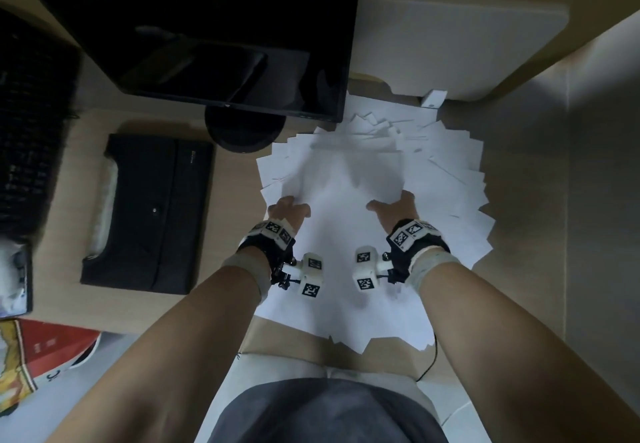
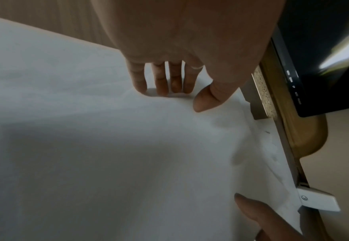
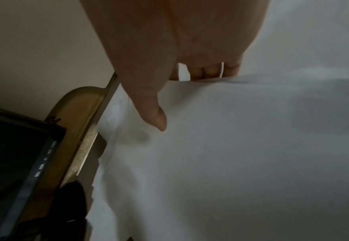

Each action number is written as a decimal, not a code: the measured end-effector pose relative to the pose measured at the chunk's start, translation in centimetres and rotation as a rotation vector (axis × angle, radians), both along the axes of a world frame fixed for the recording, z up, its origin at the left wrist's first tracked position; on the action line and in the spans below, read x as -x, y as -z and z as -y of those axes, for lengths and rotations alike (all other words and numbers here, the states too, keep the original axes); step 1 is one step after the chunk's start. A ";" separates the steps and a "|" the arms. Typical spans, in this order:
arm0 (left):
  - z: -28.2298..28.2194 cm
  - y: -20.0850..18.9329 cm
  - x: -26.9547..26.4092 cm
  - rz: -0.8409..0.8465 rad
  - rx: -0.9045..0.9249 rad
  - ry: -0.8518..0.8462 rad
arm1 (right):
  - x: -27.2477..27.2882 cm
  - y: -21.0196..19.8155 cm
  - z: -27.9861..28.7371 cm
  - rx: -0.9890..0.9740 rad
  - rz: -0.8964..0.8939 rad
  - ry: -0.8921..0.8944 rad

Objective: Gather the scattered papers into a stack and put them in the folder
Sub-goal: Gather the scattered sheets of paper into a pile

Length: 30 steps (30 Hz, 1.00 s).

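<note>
A loose fan of white papers (image 1: 349,179) covers the right end of the desk and hangs over its front edge. The black folder (image 1: 149,214) lies closed to the left, apart from both hands. My left hand (image 1: 289,208) sits at the top sheet's left side. In the left wrist view its fingers (image 2: 161,88) are straight, with the tips pressing on the papers (image 2: 107,146). My right hand (image 1: 393,205) is at the sheet's right side. Its fingers (image 3: 206,71) pass behind a raised paper edge and the thumb (image 3: 159,120) hovers just over the papers (image 3: 231,146).
A dark monitor (image 1: 207,26) on a round base (image 1: 242,130) stands just behind the pile. A black keyboard (image 1: 31,113) lies at far left. A white panel (image 1: 450,37) sits behind the papers. A red and yellow item (image 1: 41,345) is at lower left.
</note>
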<state>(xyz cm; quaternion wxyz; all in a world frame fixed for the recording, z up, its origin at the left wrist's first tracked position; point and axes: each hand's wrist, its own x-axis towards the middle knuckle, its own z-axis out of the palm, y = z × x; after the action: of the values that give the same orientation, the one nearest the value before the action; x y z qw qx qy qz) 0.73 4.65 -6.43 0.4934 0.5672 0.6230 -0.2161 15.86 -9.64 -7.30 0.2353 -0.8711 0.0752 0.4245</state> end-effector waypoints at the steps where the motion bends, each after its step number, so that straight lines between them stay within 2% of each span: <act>1: -0.3 0.5 0.3 -0.001 -0.002 -0.004 | 0.5 0.0 -0.7 -0.020 -0.028 -0.025; 3: -1.0 2.0 1.2 -0.006 -0.014 -0.044 | 1.6 -0.3 -1.9 0.044 -0.045 -0.134; 5: -2.0 4.3 2.6 -0.082 -0.030 -0.069 | 2.5 -0.7 -2.7 0.166 -0.015 -0.243; 6: -2.1 3.5 3.0 -0.137 -0.068 -0.070 | 2.9 -0.9 -3.0 0.179 -0.012 -0.250; 8: -2.5 4.0 4.5 -0.205 -0.100 -0.112 | 3.7 -1.2 -3.4 0.080 -0.057 -0.187; 10: -2.8 4.9 5.5 -0.156 -0.091 -0.115 | 4.7 -1.0 -3.6 -0.015 -0.093 -0.183; 16: -1.5 0.9 7.4 -0.084 0.065 -0.153 | 7.4 -0.4 -3.2 -0.029 -0.080 -0.373; 20: 0.6 -0.4 8.5 -0.048 0.092 -0.174 | 7.8 0.1 -0.9 0.024 -0.019 -0.312; 22: 1.5 -0.1 7.8 -0.052 0.085 -0.079 | 7.8 0.3 0.4 0.074 0.072 -0.251; 25: 2.2 1.2 6.9 -0.059 0.030 -0.061 | 7.5 -0.2 2.0 0.206 0.204 -0.140; 27: 2.9 0.3 6.6 -0.093 0.019 -0.053 | 7.2 -0.4 2.5 0.295 0.182 -0.136; 30: 3.2 0.4 7.1 -0.133 -0.014 -0.008 | 7.1 0.1 2.5 0.233 0.073 -0.100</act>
<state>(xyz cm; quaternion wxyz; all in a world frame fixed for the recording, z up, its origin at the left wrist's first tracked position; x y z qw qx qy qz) -6.37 1.48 -6.82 0.4477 0.5525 0.6582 -0.2472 8.79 -12.10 -7.40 0.1136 -0.9101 0.0718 0.3921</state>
